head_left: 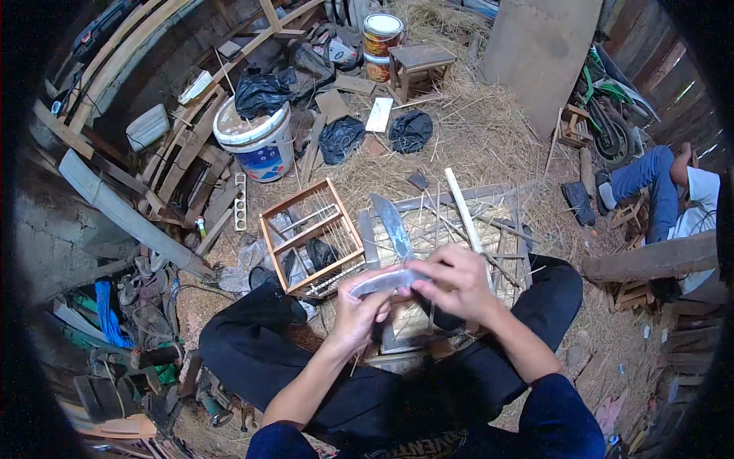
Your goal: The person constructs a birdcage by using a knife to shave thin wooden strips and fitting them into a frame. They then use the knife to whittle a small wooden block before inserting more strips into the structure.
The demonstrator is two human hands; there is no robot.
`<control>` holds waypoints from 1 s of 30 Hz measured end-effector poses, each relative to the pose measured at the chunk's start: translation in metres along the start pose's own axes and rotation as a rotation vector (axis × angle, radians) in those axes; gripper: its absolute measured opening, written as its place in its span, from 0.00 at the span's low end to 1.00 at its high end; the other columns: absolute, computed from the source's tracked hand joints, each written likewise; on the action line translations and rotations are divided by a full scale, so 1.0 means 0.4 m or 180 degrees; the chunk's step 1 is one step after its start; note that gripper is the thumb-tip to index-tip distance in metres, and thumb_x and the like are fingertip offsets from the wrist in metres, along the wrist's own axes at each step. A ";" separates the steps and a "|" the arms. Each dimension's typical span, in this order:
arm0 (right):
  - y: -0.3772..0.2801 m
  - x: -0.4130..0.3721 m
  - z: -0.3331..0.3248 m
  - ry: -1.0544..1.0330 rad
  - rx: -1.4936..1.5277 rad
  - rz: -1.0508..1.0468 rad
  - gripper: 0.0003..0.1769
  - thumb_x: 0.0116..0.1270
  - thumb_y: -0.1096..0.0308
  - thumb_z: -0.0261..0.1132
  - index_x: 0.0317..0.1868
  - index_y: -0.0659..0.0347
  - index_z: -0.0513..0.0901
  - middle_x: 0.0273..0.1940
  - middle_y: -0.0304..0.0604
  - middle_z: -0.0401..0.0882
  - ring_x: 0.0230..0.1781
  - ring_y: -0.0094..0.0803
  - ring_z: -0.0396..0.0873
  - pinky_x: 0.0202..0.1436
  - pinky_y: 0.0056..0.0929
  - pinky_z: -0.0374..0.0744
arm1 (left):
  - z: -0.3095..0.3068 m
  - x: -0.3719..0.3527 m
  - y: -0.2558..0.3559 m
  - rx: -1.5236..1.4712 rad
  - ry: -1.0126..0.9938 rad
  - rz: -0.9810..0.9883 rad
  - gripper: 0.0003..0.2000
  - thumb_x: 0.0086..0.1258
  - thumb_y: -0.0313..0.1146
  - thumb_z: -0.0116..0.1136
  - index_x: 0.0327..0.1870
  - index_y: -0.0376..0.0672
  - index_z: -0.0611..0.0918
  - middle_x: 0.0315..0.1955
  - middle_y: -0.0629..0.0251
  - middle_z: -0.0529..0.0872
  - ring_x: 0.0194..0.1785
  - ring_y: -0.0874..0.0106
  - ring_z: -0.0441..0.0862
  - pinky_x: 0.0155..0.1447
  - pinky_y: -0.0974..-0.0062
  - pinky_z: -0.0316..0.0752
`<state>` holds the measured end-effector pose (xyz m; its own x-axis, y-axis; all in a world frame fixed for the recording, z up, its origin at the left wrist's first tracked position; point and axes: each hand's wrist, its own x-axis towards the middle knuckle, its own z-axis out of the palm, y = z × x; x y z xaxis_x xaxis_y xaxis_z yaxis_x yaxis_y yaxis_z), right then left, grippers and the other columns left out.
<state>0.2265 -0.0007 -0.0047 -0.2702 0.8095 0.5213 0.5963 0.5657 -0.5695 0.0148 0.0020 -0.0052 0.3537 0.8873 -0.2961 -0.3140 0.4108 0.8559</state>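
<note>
Person seated on straw floor (489, 130), knees apart, both hands up over the lap. Left hand (358, 310) is closed around the left end of a pale curved strip (380, 283), thumb on top. Right hand (461, 284) has its fingers curled, tips pinching the strip's right end. A knife (392, 226) sticks up from between the hands, tip pointing away and slightly left (handle hidden, can't tell which hand has it). Blade crosses behind the strip, touching or nearly so. A pale stick (463, 208) leans just beyond the right hand. Wooden cage (309, 234) lies on the floor just left of the knife, near the left knee. Further off: a white bucket (256, 139) at upper left, a can (382, 34) beside a stool (420, 61) at the top. Another person (656, 182) sits at the right edge, well apart.
</note>
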 end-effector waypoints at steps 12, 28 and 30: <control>0.023 0.011 -0.021 0.0212 0.0016 0.0223 0.16 0.57 0.63 0.75 0.48 0.52 0.91 0.30 0.39 0.81 0.30 0.34 0.79 0.33 0.32 0.76 | -0.016 0.008 -0.004 -0.0028 -0.0039 0.0137 0.13 0.72 0.24 0.60 0.56 0.34 0.84 0.34 0.64 0.90 0.22 0.88 0.69 0.25 0.88 0.63; 0.062 0.016 -0.046 0.0740 -0.0362 0.0441 0.12 0.58 0.66 0.74 0.44 0.54 0.90 0.32 0.40 0.84 0.31 0.35 0.82 0.35 0.32 0.79 | 0.011 -0.006 0.008 0.0329 -0.0105 0.0211 0.14 0.75 0.31 0.61 0.57 0.35 0.83 0.34 0.62 0.89 0.23 0.87 0.71 0.25 0.88 0.61; 0.077 0.018 -0.081 0.0931 -0.0510 0.0830 0.13 0.58 0.66 0.74 0.44 0.54 0.90 0.33 0.41 0.85 0.32 0.34 0.82 0.36 0.33 0.80 | 0.009 -0.014 0.008 0.0251 -0.0191 0.0081 0.15 0.76 0.32 0.60 0.59 0.35 0.82 0.36 0.61 0.89 0.24 0.88 0.71 0.26 0.88 0.61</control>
<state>0.2675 0.0177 0.0019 0.1174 0.8305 0.5445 0.7327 0.2977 -0.6120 0.0150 -0.0022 0.0006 0.3995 0.8820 -0.2499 -0.2540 0.3684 0.8943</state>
